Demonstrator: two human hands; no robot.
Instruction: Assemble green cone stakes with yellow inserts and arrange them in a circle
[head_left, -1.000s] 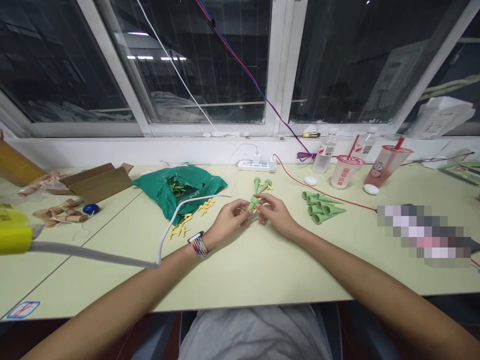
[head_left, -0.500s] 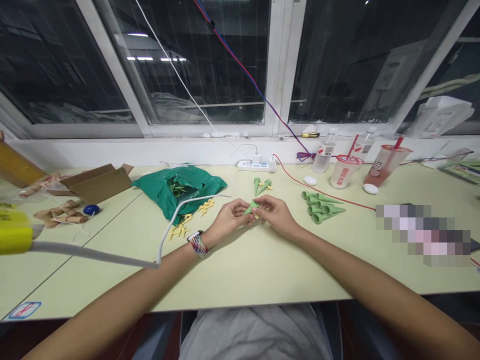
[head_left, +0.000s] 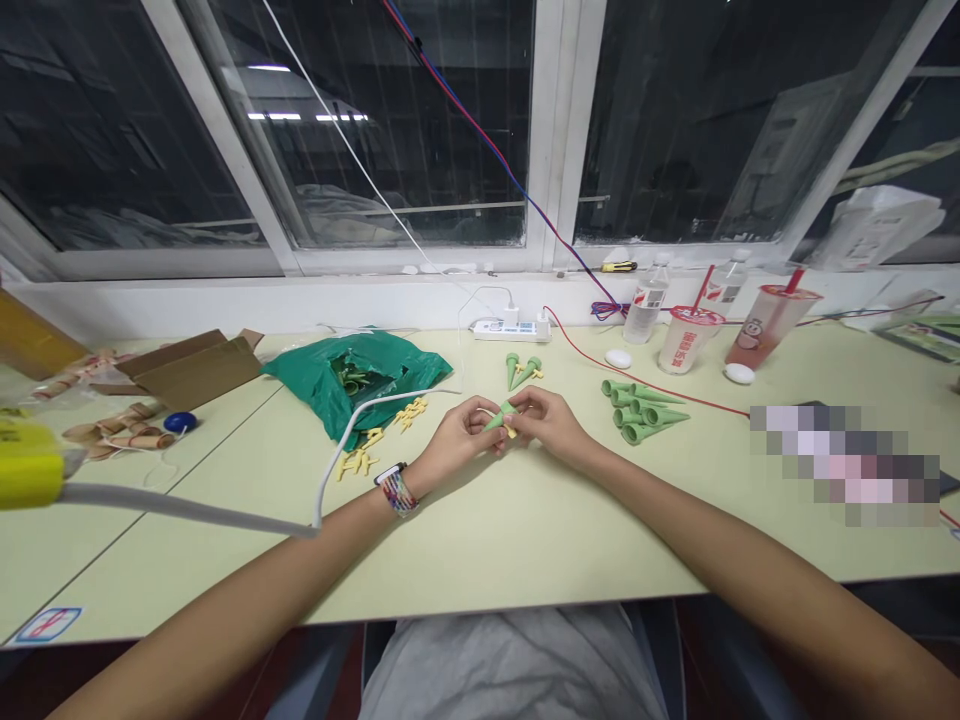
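Tipped lower since the earlier frame, the green plastic spike [head_left: 501,413] lay nearly level between our left hand [head_left: 457,437] and right hand [head_left: 547,420]. Behind everything ran a white-framed window [head_left: 337,130], dark with night, with red and blue wires [head_left: 480,135] crossing it. Along the pale green desk [head_left: 525,550] sat a green plastic bag [head_left: 352,380], with an open cardboard box [head_left: 191,368] to its left. A white power strip [head_left: 510,331] lay against the wall, and two plastic drink cups [head_left: 686,340] stood toward the right. A cluster of green spikes [head_left: 641,413] lay right of our hands, and two more spikes [head_left: 525,372] lay just ahead of them. Loose yellow plastic pieces [head_left: 358,463] were scattered left of our hands. Our hands were brought together, fingertips pinching the spike from both sides, with a small yellow plastic piece [head_left: 511,431] showing at the fingers. A beaded bracelet [head_left: 399,492] circled our left wrist.
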